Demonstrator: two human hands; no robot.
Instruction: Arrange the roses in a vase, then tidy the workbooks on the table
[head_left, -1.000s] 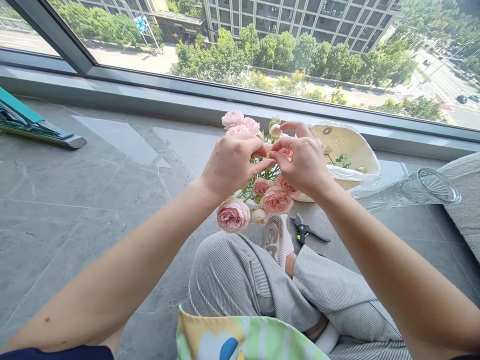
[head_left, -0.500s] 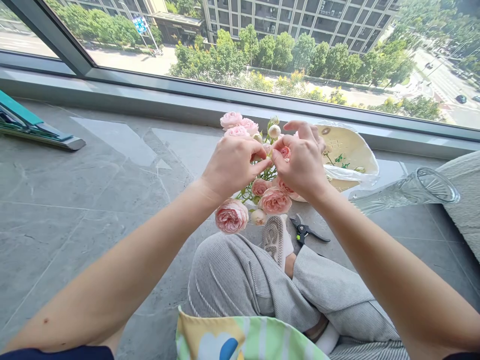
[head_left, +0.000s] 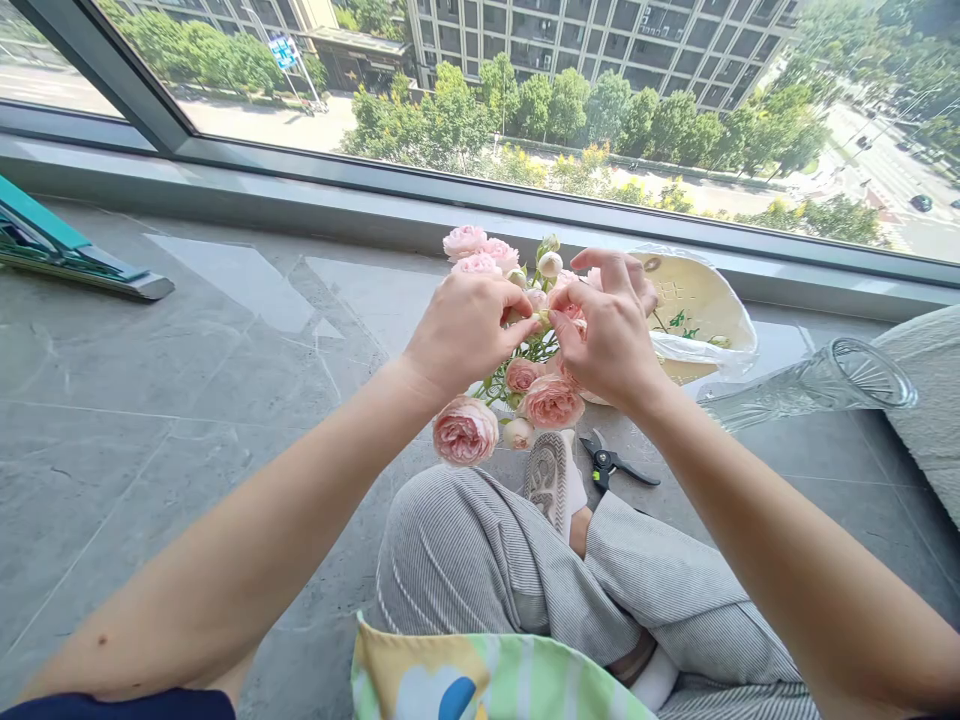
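Observation:
A bunch of pink garden roses (head_left: 517,340) with green stems and leaves lies on the grey stone floor in front of me. My left hand (head_left: 469,330) and my right hand (head_left: 607,335) are raised over it, their fingertips pinching at a thin rose stem (head_left: 541,320) among the blooms. The hands hide the middle of the bunch, so the exact stem is hard to see. Black-handled pruning shears (head_left: 611,465) lie on the floor just below my right hand, beside my foot in a patterned slipper (head_left: 550,478).
A cut-glass vase (head_left: 814,392) lies on its side at right, next to a cream cushion (head_left: 926,400). Behind the roses is a cream dish in plastic wrap (head_left: 697,310). A teal object (head_left: 67,255) sits far left. A window ledge (head_left: 450,205) runs along the back.
My right hand has shifted slightly lower and its fingers have curled closer to the stem. The left hand stays nearly still. The view has tilted a little.

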